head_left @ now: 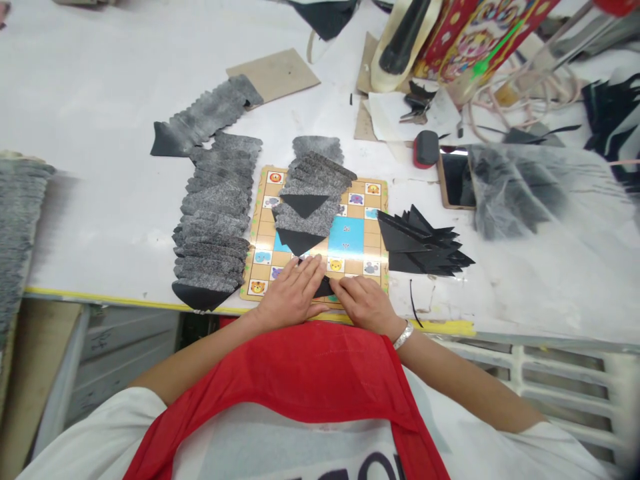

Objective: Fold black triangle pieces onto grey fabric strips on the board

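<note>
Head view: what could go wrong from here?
The small black piece between the left grip and right grip might shift on the game board if pressed unevenly. The long row of overlapping gray pieces reaches the front edge of the table, so the left forearm could perhaps brush it.

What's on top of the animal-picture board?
On the board: overlapping grey pieces with black triangular parts, plus a black piece between the left hand and right hand. The squares beneath all these are covered, so their pictures can't be seen.
</note>
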`<state>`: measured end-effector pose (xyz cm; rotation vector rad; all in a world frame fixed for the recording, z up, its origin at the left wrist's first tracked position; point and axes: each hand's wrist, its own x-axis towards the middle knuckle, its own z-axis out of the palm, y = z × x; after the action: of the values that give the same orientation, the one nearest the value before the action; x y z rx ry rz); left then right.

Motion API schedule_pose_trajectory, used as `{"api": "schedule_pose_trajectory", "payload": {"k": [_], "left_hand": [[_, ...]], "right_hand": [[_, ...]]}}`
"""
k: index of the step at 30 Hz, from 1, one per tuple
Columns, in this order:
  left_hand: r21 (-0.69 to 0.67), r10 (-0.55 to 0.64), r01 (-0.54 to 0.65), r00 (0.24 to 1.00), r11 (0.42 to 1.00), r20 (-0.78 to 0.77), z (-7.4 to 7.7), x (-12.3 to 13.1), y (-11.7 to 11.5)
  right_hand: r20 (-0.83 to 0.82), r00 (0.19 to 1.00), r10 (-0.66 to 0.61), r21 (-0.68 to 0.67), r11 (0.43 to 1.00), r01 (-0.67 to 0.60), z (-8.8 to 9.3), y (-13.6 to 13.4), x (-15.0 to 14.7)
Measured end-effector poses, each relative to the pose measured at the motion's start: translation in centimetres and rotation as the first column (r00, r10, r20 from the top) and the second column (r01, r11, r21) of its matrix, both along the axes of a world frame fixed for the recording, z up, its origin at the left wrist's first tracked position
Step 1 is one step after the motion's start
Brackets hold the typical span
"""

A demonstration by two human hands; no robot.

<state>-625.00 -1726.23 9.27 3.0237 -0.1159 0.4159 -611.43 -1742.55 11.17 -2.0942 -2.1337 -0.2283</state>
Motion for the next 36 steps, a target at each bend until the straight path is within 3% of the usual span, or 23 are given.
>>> {"api": "schedule_pose_trajectory", "payload": {"k": [8,21,25,28,36], "left_hand": [[-0.037,-0.063,0.061,0.998,0.997,-0.03,-1.0,0.2,-0.6],[-0.053,-0.104,0.102,0.994,0.993,-0.024,-1.0,0.1,-0.8],[-0.072,-0.108,0.107,0.994,0.992,-0.019,-1.2,0.1,-0.7],[-0.078,-0.115,0.114,0.993,0.99,-0.008,-1.5,0.1,-0.7],[-0.057,-0.121,0.121,0.993,0.991,0.016,-1.3,0.2,-0.7]], "right_hand": [[0.014,1.0,-0.011,0.062,0.998,0.01,-0.1,-1.4,0.2],[-0.068,0.997,-0.026,0.039,0.999,0.029,-0.5,-3.1,0.4],[-0.249,0.951,-0.181,0.138,0.966,0.22,-1.0,-3.6,0.4],[-0.316,0.905,-0.284,0.123,0.934,0.336,-1.2,-3.6,0.0],[-0.165,0.973,-0.159,0.07,0.982,0.173,-1.6,-3.4,-0.1]]}}
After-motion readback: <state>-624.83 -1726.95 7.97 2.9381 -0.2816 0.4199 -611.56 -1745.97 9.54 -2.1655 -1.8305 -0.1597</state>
